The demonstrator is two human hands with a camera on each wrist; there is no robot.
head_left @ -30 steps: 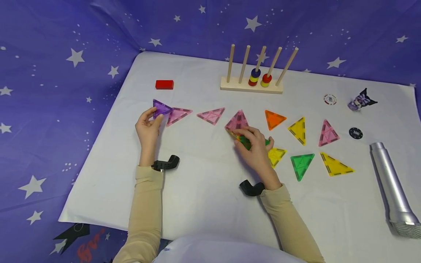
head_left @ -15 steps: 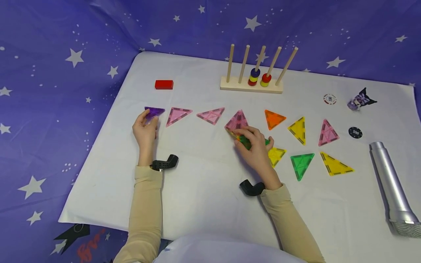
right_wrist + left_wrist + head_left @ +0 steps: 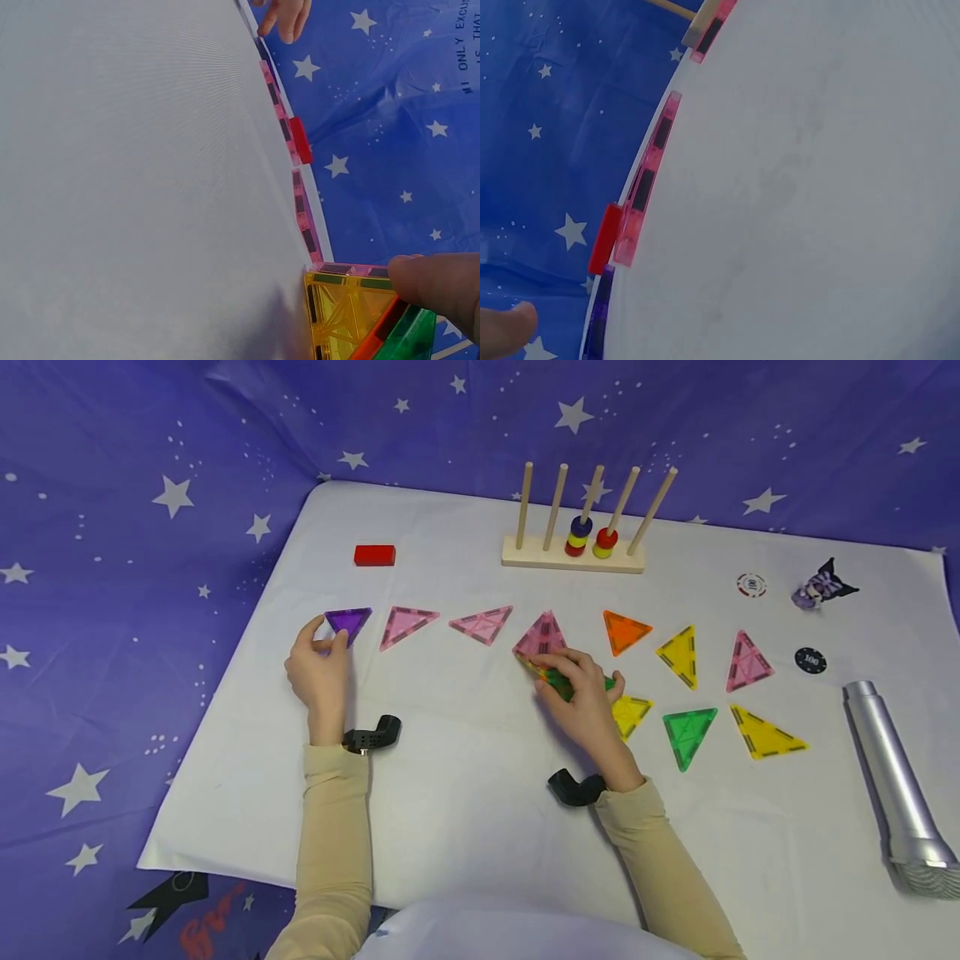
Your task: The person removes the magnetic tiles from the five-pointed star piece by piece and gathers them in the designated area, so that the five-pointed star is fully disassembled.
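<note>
A purple triangular magnetic tile (image 3: 349, 622) lies flat at the left end of the row. My left hand (image 3: 318, 672) is right at it, thumb and index finger spread around its near corner; the left wrist view has the thumb (image 3: 508, 328) apart from the purple tile's edge (image 3: 600, 315). My right hand (image 3: 585, 702) grips a cluster of joined magnetic tiles, pink (image 3: 543, 637), yellow (image 3: 345, 307), orange and green (image 3: 409, 337), standing up from the table. The palm and fingers hide much of this cluster in the head view.
Two pink tiles (image 3: 482, 624) lie between the hands. Orange, yellow, green and pink tiles (image 3: 748, 664) are spread at the right. Behind stand a red block (image 3: 374, 556) and a peg rack (image 3: 573, 558) with rings. Two chips (image 3: 811, 661), a figurine (image 3: 821, 587) and a silver microphone (image 3: 896, 785) are far right.
My left hand has drawn the purple tile leftward off the pink one, laid it flat and loosened its fingers. The right hand has stayed still on its cluster.
</note>
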